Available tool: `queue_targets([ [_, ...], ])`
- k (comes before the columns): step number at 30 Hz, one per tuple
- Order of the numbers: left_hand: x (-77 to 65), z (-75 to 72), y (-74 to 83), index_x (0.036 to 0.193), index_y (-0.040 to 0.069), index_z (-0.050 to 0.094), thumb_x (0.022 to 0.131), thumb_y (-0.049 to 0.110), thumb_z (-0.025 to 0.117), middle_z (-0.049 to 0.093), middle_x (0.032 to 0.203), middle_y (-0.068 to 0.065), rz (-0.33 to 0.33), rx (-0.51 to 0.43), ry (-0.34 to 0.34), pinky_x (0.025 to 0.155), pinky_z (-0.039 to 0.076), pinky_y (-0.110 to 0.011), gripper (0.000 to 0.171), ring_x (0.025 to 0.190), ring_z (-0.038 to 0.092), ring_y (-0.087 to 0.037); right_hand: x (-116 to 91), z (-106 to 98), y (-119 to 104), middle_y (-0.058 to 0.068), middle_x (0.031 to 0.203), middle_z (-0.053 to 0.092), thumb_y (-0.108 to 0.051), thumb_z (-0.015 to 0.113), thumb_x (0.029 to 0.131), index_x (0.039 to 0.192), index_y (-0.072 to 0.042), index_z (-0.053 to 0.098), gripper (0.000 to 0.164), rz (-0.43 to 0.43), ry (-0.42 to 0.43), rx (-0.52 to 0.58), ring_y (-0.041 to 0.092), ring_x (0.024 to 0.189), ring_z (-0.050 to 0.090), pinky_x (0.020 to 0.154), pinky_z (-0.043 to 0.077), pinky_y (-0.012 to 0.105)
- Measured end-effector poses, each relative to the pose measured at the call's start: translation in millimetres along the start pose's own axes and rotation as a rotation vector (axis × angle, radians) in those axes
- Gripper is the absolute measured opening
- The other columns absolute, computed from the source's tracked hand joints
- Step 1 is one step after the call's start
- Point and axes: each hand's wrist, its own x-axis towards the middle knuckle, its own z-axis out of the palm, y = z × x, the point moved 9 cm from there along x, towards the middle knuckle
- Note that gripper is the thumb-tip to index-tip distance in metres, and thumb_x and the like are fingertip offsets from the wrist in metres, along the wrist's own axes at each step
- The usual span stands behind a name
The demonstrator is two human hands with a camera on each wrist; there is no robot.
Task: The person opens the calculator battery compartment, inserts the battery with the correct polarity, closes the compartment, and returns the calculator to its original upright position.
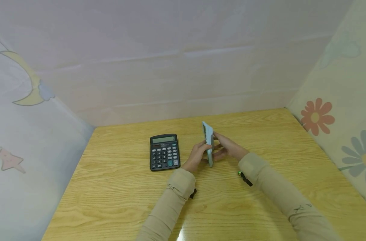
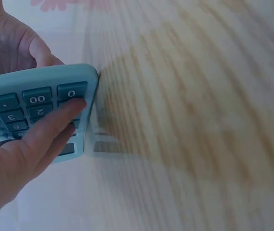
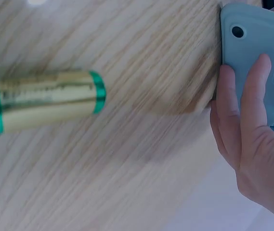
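A light blue calculator (image 1: 209, 144) stands on edge above the table's middle, its keys facing left. My left hand (image 1: 198, 154) holds it from the key side. In the left wrist view, that hand's fingers (image 2: 55, 125) lie across the keys near the 0. My right hand (image 1: 228, 147) holds it from the other side. Two of its fingers (image 3: 255, 91) show against the plain back in the right wrist view, near a dark round foot; its thumb is hidden there. A black calculator (image 1: 165, 152) lies face up to the left of my left hand.
A green and gold battery (image 3: 50, 101) lies on the wooden table (image 1: 110, 201) close below my right wrist. Pale cloth walls close in the back and both sides, with a moon (image 1: 32, 77) on the left and flowers (image 1: 316, 116) on the right.
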Motion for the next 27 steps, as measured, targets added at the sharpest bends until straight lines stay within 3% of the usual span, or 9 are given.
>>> queue_targets([
  [7, -0.4, -1.8, -2.8, 0.138, 0.008, 0.039, 0.088, 0.030, 0.048, 0.043, 0.135, -0.016, -0.001, -0.028, -0.015, 0.087, 0.041, -0.053, 0.056, 0.121, 0.042, -0.031, -4, -1, -4, 0.036, 0.131, 0.026, -0.050, 0.025, 0.096, 0.144, -0.003, 0.016, 0.067, -0.010, 0.015, -0.067, 0.047, 0.097, 0.055, 0.081, 0.046, 0.050],
  [11, -2.1, -6.7, -1.6, 0.137, 0.005, 0.040, 0.087, 0.027, 0.050, 0.042, 0.135, -0.017, 0.011, -0.050, 0.029, 0.088, 0.042, -0.050, 0.056, 0.119, 0.044, -0.032, -6, -1, -7, 0.036, 0.133, 0.025, -0.048, 0.024, 0.097, 0.145, -0.004, 0.015, 0.065, -0.015, 0.020, -0.120, 0.044, 0.094, 0.057, 0.080, 0.047, 0.047],
  [17, -8.2, -12.5, 8.0, 0.136, 0.007, 0.041, 0.088, 0.022, 0.053, 0.043, 0.136, -0.012, 0.063, -0.008, 0.075, 0.091, 0.041, -0.044, 0.051, 0.121, 0.043, -0.028, -7, -2, -9, 0.033, 0.132, 0.031, -0.045, 0.023, 0.097, 0.145, -0.005, 0.017, 0.063, -0.006, 0.049, -0.171, 0.039, 0.089, 0.061, 0.076, 0.050, 0.043],
  [27, -16.1, -21.2, 13.0, 0.137, 0.009, 0.040, 0.092, 0.014, 0.049, 0.044, 0.134, -0.014, 0.104, -0.016, 0.075, 0.087, 0.044, -0.045, 0.046, 0.116, 0.048, -0.030, -4, 0, -10, 0.032, 0.129, 0.036, -0.025, 0.028, 0.100, 0.143, 0.002, 0.018, 0.051, -0.072, 0.038, -0.302, 0.033, 0.082, 0.061, 0.075, 0.051, 0.040],
])
